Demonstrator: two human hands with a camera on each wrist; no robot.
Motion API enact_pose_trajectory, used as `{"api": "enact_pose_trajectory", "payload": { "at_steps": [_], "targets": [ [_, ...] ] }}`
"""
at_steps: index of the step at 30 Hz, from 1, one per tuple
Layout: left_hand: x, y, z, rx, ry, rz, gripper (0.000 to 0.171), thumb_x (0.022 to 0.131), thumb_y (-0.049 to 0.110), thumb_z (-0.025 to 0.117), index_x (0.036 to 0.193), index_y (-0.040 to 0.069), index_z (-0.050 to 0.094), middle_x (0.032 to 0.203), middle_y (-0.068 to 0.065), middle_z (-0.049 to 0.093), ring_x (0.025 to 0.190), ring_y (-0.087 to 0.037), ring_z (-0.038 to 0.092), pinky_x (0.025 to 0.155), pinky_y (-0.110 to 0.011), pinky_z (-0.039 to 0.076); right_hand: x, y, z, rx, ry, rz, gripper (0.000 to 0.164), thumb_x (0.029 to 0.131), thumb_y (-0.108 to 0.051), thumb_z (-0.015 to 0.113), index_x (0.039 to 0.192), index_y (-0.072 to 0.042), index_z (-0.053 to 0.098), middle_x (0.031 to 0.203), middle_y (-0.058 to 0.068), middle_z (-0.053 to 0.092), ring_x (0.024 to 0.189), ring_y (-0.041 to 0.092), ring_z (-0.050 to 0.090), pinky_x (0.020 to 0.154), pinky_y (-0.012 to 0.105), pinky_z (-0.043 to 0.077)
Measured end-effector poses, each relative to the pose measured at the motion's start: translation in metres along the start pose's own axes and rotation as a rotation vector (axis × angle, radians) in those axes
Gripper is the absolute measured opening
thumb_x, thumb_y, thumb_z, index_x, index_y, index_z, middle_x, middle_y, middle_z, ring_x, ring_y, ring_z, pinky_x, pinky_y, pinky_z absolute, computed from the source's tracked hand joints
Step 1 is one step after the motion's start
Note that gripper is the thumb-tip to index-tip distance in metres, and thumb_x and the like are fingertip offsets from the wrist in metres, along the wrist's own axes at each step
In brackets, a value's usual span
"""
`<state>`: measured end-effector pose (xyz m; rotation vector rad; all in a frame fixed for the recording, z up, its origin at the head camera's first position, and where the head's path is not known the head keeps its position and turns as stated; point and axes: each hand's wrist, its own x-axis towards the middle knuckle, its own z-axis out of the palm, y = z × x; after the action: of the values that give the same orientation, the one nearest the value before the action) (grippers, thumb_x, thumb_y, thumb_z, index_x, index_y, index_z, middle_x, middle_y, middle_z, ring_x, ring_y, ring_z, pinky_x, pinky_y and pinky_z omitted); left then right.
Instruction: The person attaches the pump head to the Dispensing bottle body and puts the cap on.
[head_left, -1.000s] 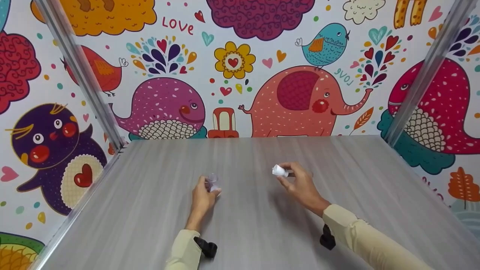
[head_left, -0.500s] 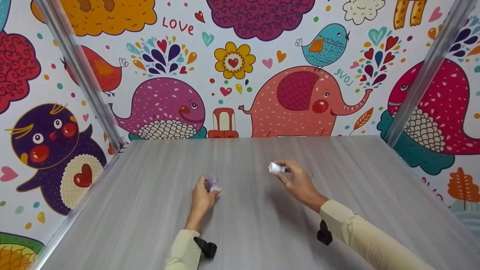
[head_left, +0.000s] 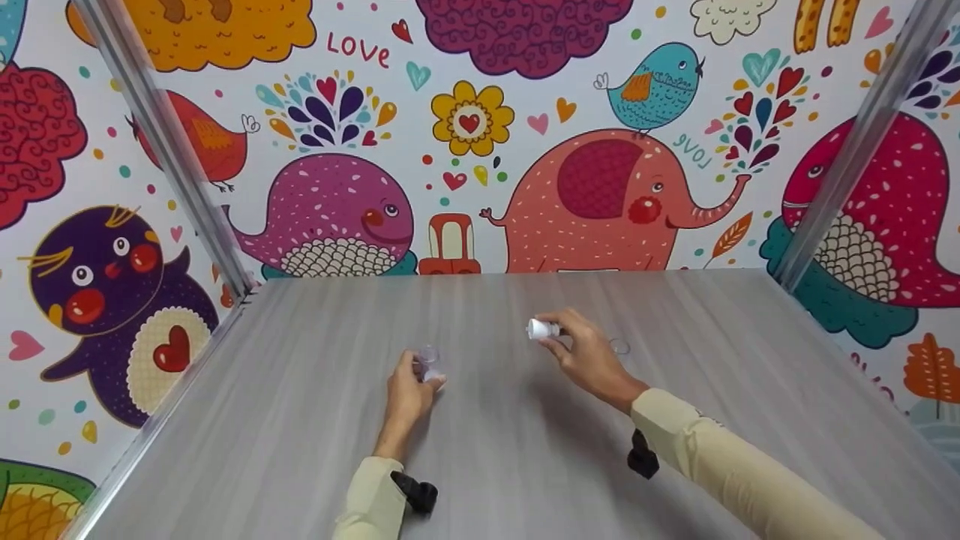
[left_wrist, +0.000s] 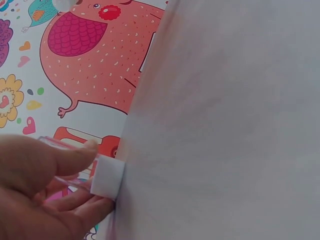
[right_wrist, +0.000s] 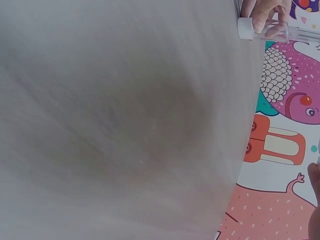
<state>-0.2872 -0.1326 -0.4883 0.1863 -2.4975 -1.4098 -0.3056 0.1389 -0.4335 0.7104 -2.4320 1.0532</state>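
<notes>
Stretching away from the person, the bench (head_left: 480,450) has a smooth grey surface with wood-like streaks running from near to far. At its far edge stands a flat white wall (head_left: 517,90) printed with bright animals, flowers and hearts. A metal post (head_left: 161,142) slants along the left side and a second post (head_left: 850,157) along the right. Both forearms wear cream sleeves (head_left: 735,457), with a small black device (head_left: 420,495) at each wrist.

On the left, the left hand (head_left: 409,390) grips a clear container (head_left: 429,354), its fingers and thumb curled around the lower part. On the right and slightly farther off, the right hand (head_left: 592,360) pinches a small white piece (head_left: 541,328) between thumb and fingers. That hand is raised above the bench, its soft shadow falling on the near side. The two hands are well apart.

The clear container is see-through, glossy and round, with a narrower clear section above its wider body. It stands upright with its opaque white base (right_wrist: 245,28) downward at the bench. The white piece is opaque and cup-like, lying sideways in the grip with its broader end facing left. Just right of the right hand shows a thin pale ring (head_left: 619,346); whether it belongs to something larger behind the hand cannot be told.
</notes>
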Motion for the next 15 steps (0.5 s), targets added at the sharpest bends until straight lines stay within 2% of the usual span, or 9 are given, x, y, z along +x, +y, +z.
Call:
{"api": "enact_pose_trajectory", "payload": {
  "at_steps": [7,15],
  "targets": [
    [-0.001,0.001,0.0,-0.01,-0.006,-0.009,0.033,0.086,-0.001,0.072,0.113,-0.002,0.054,0.113,-0.025,0.066,0.105,-0.038,0.065,0.092,-0.051,0.051,0.003,-0.005,0.003,-0.052,-0.005,-0.01,0.034,0.087,-0.006,0.074,0.12,-0.011,0.068,0.111,0.005,0.068,0.102,0.019,0.066,0.091,0.039,0.056],
    [0.0,0.001,-0.001,-0.014,-0.003,-0.013,0.033,0.086,0.0,0.073,0.113,-0.002,0.055,0.111,-0.024,0.066,0.104,-0.037,0.066,0.09,-0.05,0.052,0.008,-0.01,0.01,-0.032,-0.032,-0.036,0.032,0.09,-0.006,0.071,0.121,-0.009,0.067,0.113,0.008,0.068,0.106,0.02,0.068,0.093,0.036,0.055]
  ]
}}
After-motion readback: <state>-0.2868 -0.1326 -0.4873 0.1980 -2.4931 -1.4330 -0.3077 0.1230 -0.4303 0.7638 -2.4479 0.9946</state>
